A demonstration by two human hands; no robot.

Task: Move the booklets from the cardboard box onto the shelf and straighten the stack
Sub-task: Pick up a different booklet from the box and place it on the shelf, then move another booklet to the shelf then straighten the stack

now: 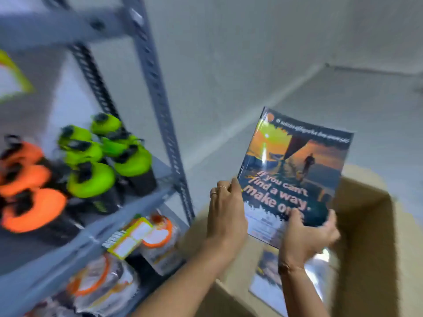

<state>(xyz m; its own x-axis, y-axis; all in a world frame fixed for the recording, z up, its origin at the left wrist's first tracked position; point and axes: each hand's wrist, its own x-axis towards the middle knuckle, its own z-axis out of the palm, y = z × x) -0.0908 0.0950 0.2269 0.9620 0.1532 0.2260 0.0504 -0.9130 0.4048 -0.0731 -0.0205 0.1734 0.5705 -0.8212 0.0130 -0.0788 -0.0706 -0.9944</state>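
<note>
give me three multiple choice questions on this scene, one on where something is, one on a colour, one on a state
1. Where is the held booklet?
A. on the shelf
B. above the open box
C. on the floor

2. What colours are the caps on the shelf?
A. green and orange
B. blue and white
C. red and black

3. How is the booklet held?
A. left hand only
B. right hand only
C. both hands

Answers:
1 B: it is lifted over the box, with another booklet inside.
2 A: green caps and orange caps sit on the shelf.
3 C: left hand and right hand grip its lower edge.
</note>
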